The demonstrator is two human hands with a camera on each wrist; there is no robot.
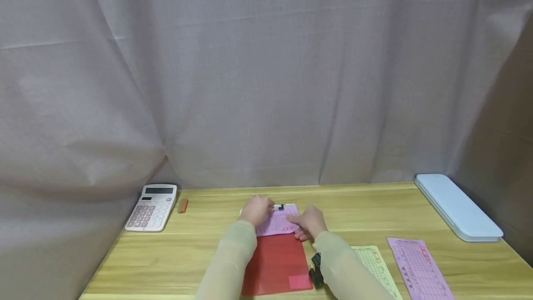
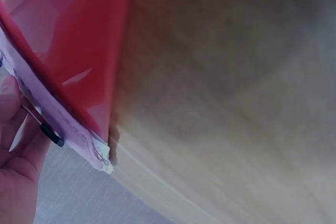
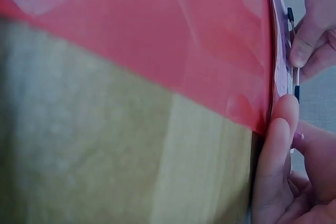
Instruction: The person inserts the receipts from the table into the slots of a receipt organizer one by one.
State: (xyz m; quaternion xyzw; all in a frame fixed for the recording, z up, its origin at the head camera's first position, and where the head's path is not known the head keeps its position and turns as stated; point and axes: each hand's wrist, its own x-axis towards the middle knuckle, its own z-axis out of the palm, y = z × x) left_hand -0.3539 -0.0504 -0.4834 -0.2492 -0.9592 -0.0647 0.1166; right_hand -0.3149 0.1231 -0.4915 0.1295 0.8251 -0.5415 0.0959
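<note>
A red translucent folder (image 1: 275, 258) lies on the table, with pink printed sheets (image 1: 276, 223) across its far end. At the top of those sheets sits a thin metal paper fastener (image 3: 295, 80) with black ends. My left hand (image 1: 256, 210) pinches the fastener's metal bar between thumb and fingers; one black end (image 2: 52, 135) shows past the fingers in the left wrist view. My right hand (image 1: 310, 222) grips the right edge of the pink sheets, thumb on top and fingers underneath, beside the folder's corner in the right wrist view.
A white calculator (image 1: 152, 208) and a small orange-brown block (image 1: 183, 205) are at the far left. To the right lie a yellow-green printed sheet (image 1: 376, 267) and another pink sheet (image 1: 422, 267). A pale blue case (image 1: 458, 207) sits at the far right. Grey curtain (image 1: 266, 82) hangs behind the table.
</note>
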